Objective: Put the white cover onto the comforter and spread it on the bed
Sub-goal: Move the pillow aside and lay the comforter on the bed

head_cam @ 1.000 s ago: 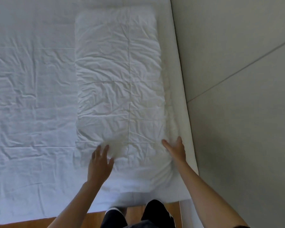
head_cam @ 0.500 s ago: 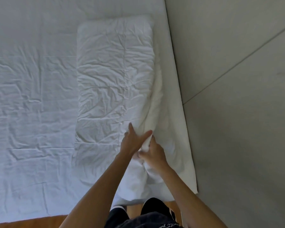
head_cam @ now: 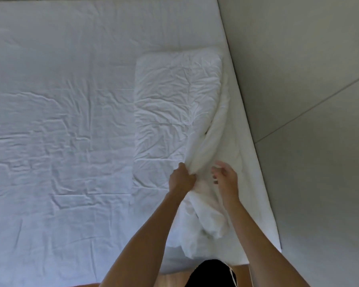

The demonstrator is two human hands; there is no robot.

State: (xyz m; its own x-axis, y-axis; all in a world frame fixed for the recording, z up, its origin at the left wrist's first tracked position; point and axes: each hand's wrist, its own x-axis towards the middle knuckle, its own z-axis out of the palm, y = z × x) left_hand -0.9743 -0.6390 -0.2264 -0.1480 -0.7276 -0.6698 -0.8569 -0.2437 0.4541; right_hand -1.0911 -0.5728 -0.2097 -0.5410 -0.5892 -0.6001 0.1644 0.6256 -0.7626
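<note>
Comforter [head_cam: 176, 96] lies folded on the bed's [head_cam: 60, 121] right side near the wall [head_cam: 298, 79]; my left hand [head_cam: 181, 180] grips a raised fold of its near edge, my right hand [head_cam: 226, 179] hovers just beside, fingers loosely spread

The folded white comforter [head_cam: 174, 104], wrinkled, lies on the bed [head_cam: 60, 141] near its right edge. Its right layer [head_cam: 214, 141] is lifted into a loose ridge, bunched at the near end.
</note>
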